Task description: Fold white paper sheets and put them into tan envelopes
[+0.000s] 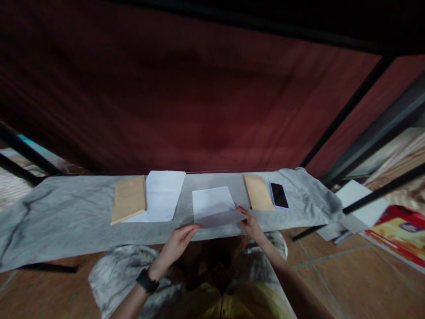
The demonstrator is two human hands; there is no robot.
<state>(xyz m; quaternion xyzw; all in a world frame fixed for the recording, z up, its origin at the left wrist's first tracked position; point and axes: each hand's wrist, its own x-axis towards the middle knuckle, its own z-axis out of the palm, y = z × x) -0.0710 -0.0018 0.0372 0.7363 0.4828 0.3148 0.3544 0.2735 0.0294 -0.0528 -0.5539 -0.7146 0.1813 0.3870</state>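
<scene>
A sheet of white paper (212,201) lies partly on the grey cloth, its near edge raised and bent toward me. My left hand (182,239) pinches the near left corner between thumb and fingers. At the near right corner, my right hand (249,223) grips the same sheet, fingers at its edge. To the left, more white paper (164,195) rests partly under a brown envelope-like packet (129,199). A second brown packet (259,192) is just beyond my right hand, with a dark-screened phone (279,195) beside it.
A grey cloth (73,212) covers the long narrow table. Dark red fabric (206,110) hangs behind it, and black metal bars (352,110) slant at both sides. On the tiled floor at right are a white box (361,206) and a red-and-yellow package (398,232).
</scene>
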